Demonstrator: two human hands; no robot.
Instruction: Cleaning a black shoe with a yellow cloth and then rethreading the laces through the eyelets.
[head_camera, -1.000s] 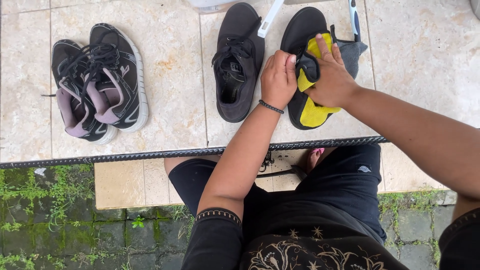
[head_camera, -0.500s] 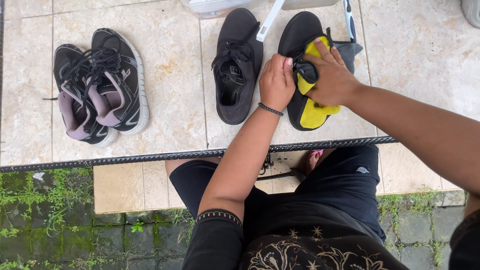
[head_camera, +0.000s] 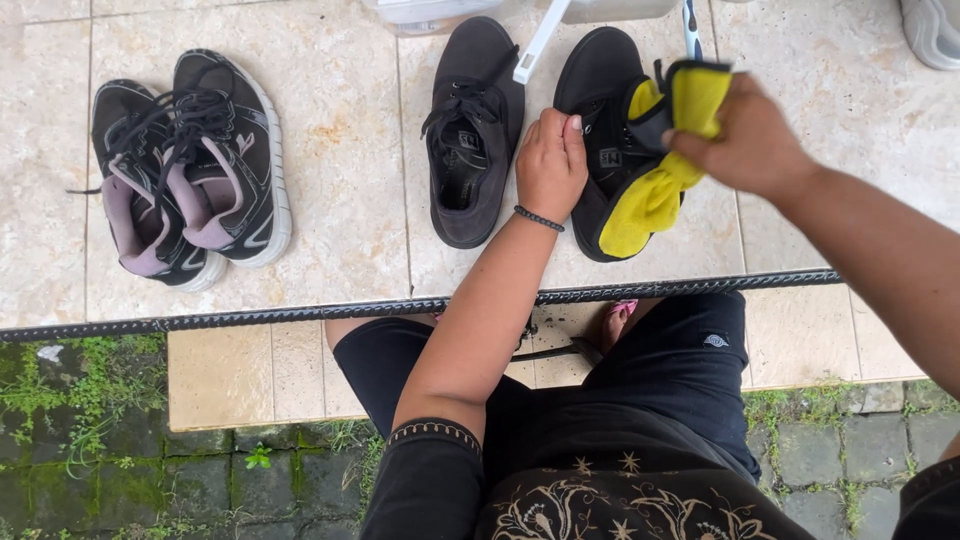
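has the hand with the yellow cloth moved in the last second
Yes. The right hand lifted the yellow cloth rightward, off the black shoe.

One head-worn camera looks steeply down, close over the person's lap and the tiled step (head_camera: 330, 200)

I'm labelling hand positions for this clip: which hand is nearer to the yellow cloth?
Right. The right hand grips the yellow cloth at its top end, above the black shoe. The left hand rests on that shoe's left side, beside the cloth but apart from it.
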